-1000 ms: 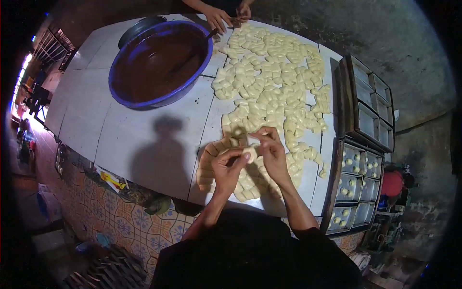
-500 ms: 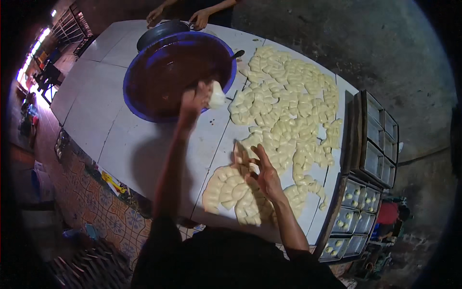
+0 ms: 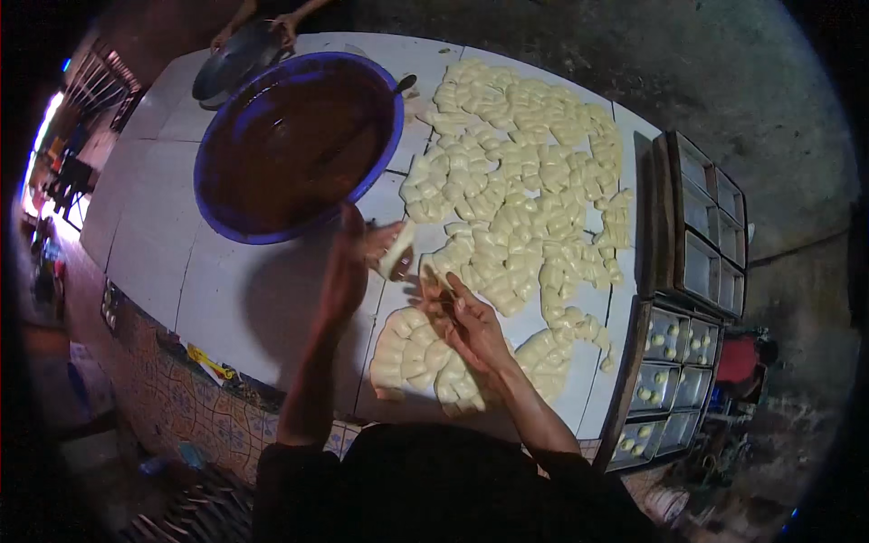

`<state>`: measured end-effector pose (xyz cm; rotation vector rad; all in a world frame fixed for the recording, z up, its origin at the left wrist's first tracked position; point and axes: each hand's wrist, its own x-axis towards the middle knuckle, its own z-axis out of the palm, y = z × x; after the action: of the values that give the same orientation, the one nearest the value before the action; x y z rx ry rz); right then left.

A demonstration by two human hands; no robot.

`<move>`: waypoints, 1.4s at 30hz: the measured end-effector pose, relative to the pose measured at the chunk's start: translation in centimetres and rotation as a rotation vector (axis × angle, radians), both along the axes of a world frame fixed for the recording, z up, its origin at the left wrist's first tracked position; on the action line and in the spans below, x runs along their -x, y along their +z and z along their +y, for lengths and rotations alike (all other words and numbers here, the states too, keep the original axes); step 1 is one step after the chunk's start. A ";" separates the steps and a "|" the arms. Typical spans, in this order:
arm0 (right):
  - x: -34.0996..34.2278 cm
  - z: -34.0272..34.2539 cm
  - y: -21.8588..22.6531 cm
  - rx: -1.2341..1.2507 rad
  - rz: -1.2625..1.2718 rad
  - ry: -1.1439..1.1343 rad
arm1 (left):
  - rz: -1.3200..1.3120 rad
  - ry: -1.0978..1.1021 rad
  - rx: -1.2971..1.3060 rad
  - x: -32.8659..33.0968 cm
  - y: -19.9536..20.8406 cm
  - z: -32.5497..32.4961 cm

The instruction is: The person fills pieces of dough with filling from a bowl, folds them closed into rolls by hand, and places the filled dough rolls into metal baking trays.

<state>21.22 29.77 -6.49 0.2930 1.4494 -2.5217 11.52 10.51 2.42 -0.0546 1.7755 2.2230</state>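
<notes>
My left hand (image 3: 353, 262), slightly blurred, holds a flattened piece of pale dough (image 3: 396, 251) with a brown patch on it, just right of and nearer than the big blue-purple basin (image 3: 396, 136). Dark brown filling (image 3: 290, 149) lies in that basin. Close to the held dough, my right hand (image 3: 475, 330) has its fingers spread and nothing visible in them. It hovers over the near clusters of cut dough pieces (image 3: 407, 348). Many more dough pieces (image 3: 534, 154) cover the right half of the white tiled table (image 3: 154, 204).
A dark handle (image 3: 405, 83) sticks up at the basin's right rim. Beyond it, another person's hands (image 3: 285, 32) hold a dark round pan (image 3: 237, 65). To the right stand metal trays (image 3: 701, 217), stacked, and nearer trays (image 3: 665, 389) with small dough balls in their compartments.
My left hand has come from the basin's edge toward my right hand with the dough piece, whose brown patch now shows. The other person's pan has moved left and is tilted.
</notes>
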 end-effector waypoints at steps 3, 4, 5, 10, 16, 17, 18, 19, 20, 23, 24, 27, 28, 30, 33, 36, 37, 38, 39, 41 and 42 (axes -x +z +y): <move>-0.6 -0.6 -0.4 0.358 -0.078 0.026 | -0.306 0.082 -0.257 -6.9 -2.2 4.1; -1.1 -0.6 3.0 0.160 -0.220 -0.103 | -0.235 0.245 -0.244 -8.3 -3.0 5.4; -1.7 -0.2 2.6 -0.011 -0.133 -0.151 | -0.219 0.261 -0.263 -9.2 -3.1 6.0; -5.1 3.9 4.2 -1.221 0.669 -0.098 | 0.033 -0.008 0.062 -12.9 -2.2 8.4; -8.9 8.7 6.1 -0.513 0.530 -0.253 | 0.215 -0.077 0.016 -16.4 -3.1 12.2; -9.5 9.7 6.1 -0.499 0.536 -0.277 | 0.194 -0.077 -0.117 -17.1 -2.9 13.4; -10.4 10.5 6.2 -0.503 0.538 -0.309 | 0.201 -0.107 -0.116 -17.7 -2.8 14.2; -11.3 11.4 6.6 -0.595 0.594 -0.273 | 0.103 -0.132 -0.092 -18.1 -2.8 15.1; -12.5 12.4 7.1 -0.694 0.641 -0.241 | 0.002 -0.163 -0.068 -18.6 -2.9 16.2; -15.1 15.3 6.9 -0.819 0.647 -0.263 | 0.209 -0.264 0.241 -19.8 -3.0 19.4; -15.7 16.3 7.0 -0.782 0.614 -0.272 | 0.351 -0.231 0.330 -20.5 -3.1 20.5; -18.7 20.6 5.5 -0.649 0.352 -0.402 | 0.342 -0.294 0.402 -22.2 -4.1 25.8; -20.0 22.3 4.5 -0.608 0.269 -0.374 | 0.185 -0.292 0.431 -22.9 -4.2 27.3; -21.9 25.7 3.0 -0.513 0.123 -0.292 | 0.474 -0.306 0.250 -24.2 -5.5 30.3; -26.4 31.7 3.2 -0.266 0.126 0.005 | 0.399 -0.552 0.195 -25.9 -6.6 33.8; -30.8 39.3 1.2 -0.775 0.154 -0.046 | 1.017 -0.339 0.483 -26.5 -7.4 36.7; -31.7 42.3 1.3 -0.880 0.023 -0.173 | 0.350 -0.286 0.159 -26.2 -8.7 36.8; -32.1 45.4 2.2 -0.977 -0.107 -0.294 | 0.265 -0.369 -0.252 -25.8 -6.7 36.7; -32.2 48.8 3.3 -1.100 0.039 -0.377 | 0.236 -0.295 -0.140 -26.0 -4.8 36.9; -34.2 56.3 0.4 -1.193 -0.049 -0.378 | 0.180 -0.264 -0.114 -25.9 -4.9 38.1; -34.7 58.7 -1.4 -1.225 -0.091 -0.320 | 0.176 -0.261 -0.108 -25.9 -5.1 38.2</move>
<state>55.93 88.43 -7.92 0.8350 2.8680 -1.3892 37.37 48.72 -2.65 0.3846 1.6347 2.1823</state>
